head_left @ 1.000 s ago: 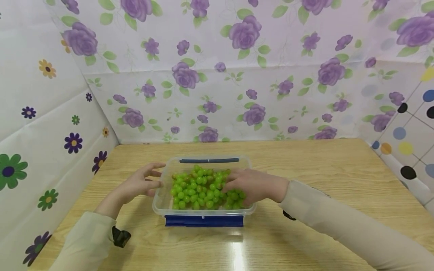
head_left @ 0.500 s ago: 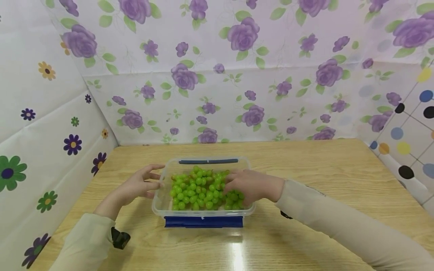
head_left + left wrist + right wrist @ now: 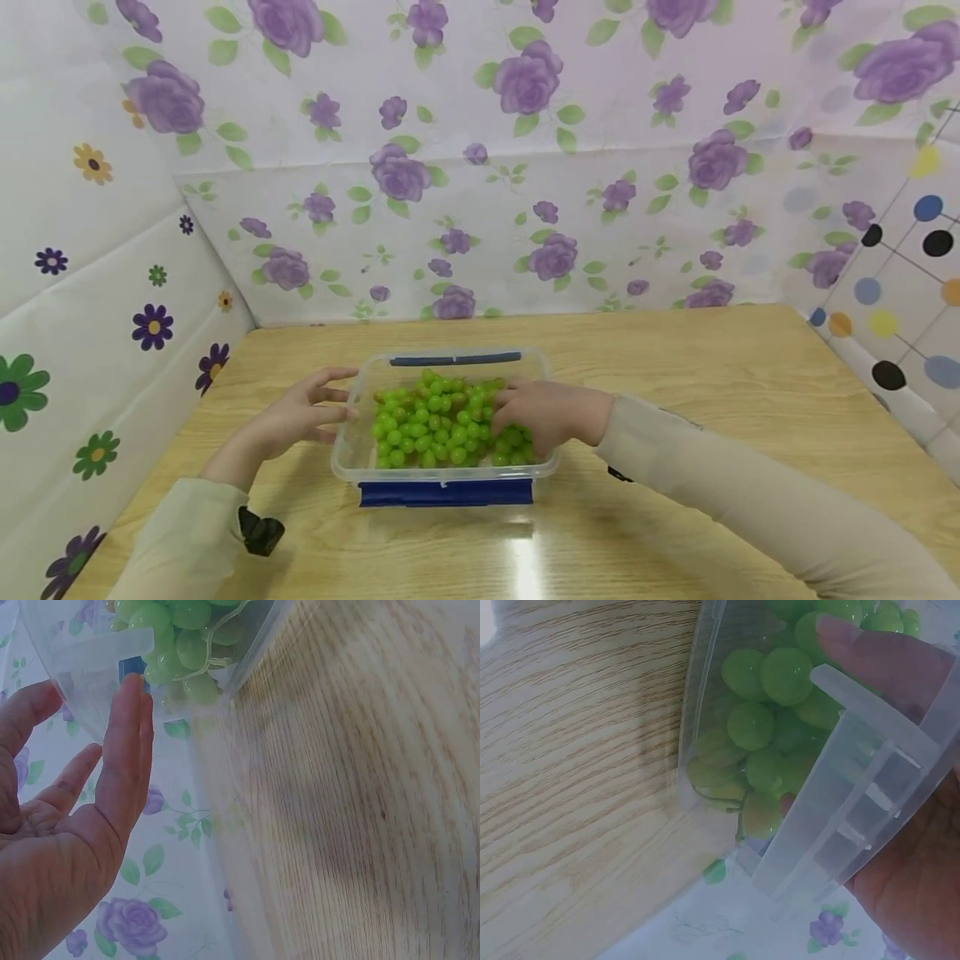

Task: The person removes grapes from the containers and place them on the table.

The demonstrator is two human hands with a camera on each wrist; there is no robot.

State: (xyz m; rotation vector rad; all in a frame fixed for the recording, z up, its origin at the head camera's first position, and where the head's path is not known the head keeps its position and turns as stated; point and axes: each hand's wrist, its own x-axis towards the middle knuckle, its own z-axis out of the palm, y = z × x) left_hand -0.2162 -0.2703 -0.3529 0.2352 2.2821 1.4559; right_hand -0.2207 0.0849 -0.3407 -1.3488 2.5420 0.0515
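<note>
A clear plastic container (image 3: 349, 477) with blue side latches stands on the table, bunches of green grapes (image 3: 427, 425) heaped inside. My right hand (image 3: 551, 412) reaches over its right wall and down into the grapes. Through that wall, the right wrist view shows the thumb (image 3: 855, 641) against the grapes (image 3: 784, 675) and a fingertip further along, so the hand grips a bunch; most of its fingers are hidden. Beside the left wall is my left hand (image 3: 292, 421), fingers spread and fairly straight, with fingertips right at the wall. In the left wrist view its palm (image 3: 67, 847) holds nothing.
The wood-grain table (image 3: 675, 367) extends on both sides of the container and in front of it. A flowered sheet (image 3: 480, 208) hangs along the back edge, with patterned sheets at left and right. A black wrist strap piece (image 3: 260, 532) sits at the left cuff.
The view shifts slightly, carrying container and hands a little to the left in the picture. Relative to the container, both hands stay nearly in place, the right one still down in the grapes.
</note>
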